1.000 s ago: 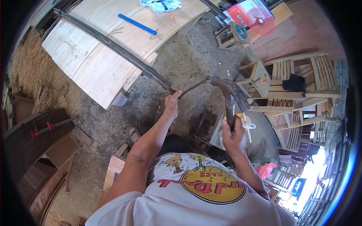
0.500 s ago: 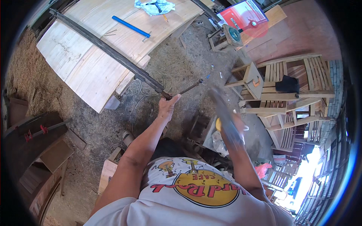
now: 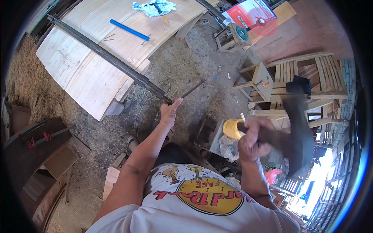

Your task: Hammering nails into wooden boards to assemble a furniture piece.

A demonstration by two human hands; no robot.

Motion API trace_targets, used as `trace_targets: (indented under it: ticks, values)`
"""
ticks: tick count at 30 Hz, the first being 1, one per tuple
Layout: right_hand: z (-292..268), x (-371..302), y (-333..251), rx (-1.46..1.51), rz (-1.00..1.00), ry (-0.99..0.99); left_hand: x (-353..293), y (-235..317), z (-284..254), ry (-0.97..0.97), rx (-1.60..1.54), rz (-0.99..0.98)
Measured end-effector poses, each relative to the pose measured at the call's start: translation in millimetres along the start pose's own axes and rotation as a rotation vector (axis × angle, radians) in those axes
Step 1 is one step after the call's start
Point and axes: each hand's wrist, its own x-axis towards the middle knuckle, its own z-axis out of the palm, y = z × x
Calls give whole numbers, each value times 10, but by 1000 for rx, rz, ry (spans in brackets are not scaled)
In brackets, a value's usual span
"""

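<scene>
A long dark bar clamp (image 3: 108, 58) lies across the pale wooden panel (image 3: 74, 60) at the upper left. My left hand (image 3: 168, 113) is closed around the clamp's near end. From that end a thin metal rod (image 3: 191, 90) with a knobbed tip sticks out to the right. My right hand (image 3: 253, 139) is raised on the right, wrapped round the handle of a dark hammer (image 3: 301, 134). The hammer's large head is blurred by motion and well apart from the clamp.
A blue tube-shaped tool (image 3: 129, 30) and a crumpled bag (image 3: 154, 7) rest on the panel. Below my right hand stands a yellow tub (image 3: 232, 129) beside a clear plastic bag (image 3: 229, 148). Slatted wooden furniture (image 3: 311, 79) fills the right; a cord (image 3: 171, 79) lies on the floor.
My right hand has swung the hammer away to the right and up, bringing the yellow tub into plain sight. My left hand keeps its grip on the clamp's end.
</scene>
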Motion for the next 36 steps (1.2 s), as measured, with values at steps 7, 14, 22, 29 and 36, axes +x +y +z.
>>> trace_targets:
  ticks: [7,14,22,29,36]
  values:
    - [268,-820,1564,-682,348,-715,10,-106,89,17,-104,93]
    - [125,-676,927,-541,551,-466,73,-76,98,9,-135,-52]
    - [136,446,-178,91,115,68,122,-56,67,45,-206,-61]
    - [403,-711,1620,-658,366,-848,13,-6,184,95,-161,-36]
    - [288,-1175,1468,-623,670,-698,52,51,236,99,-122,-64]
